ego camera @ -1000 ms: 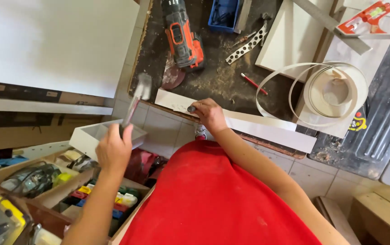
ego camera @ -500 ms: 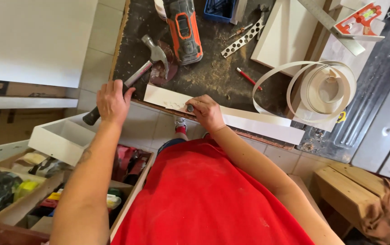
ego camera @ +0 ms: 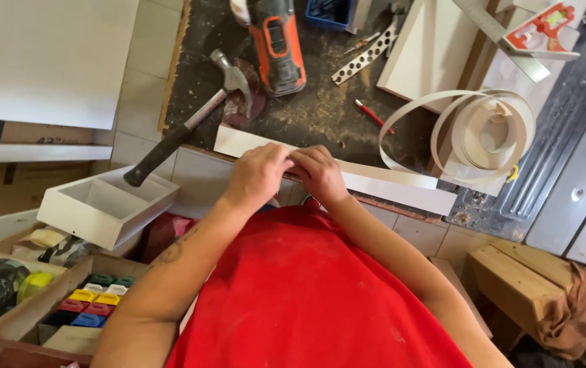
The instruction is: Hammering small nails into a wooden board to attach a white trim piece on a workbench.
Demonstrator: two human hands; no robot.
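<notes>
1. A dark, sawdust-strewn workbench [ego camera: 320,112] carries a claw hammer [ego camera: 191,119]; an orange cordless drill [ego camera: 276,44]; a red pencil [ego camera: 373,116]; a perforated metal strip [ego camera: 368,56];
2. a long white strip [ego camera: 375,184] lies along its near edge; a coil of white edge banding [ego camera: 490,133] lies to the right.

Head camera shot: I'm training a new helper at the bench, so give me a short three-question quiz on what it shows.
1. True or false: the left hand grips the hammer.
2. What do both hands rest on? A) the white strip B) the drill C) the red pencil
3. Fill in: the coil of white edge tape lies to the ____ of the right hand in the picture.

Key:
1. False; the hammer lies alone on the bench, its handle past the edge.
2. A
3. right
</notes>
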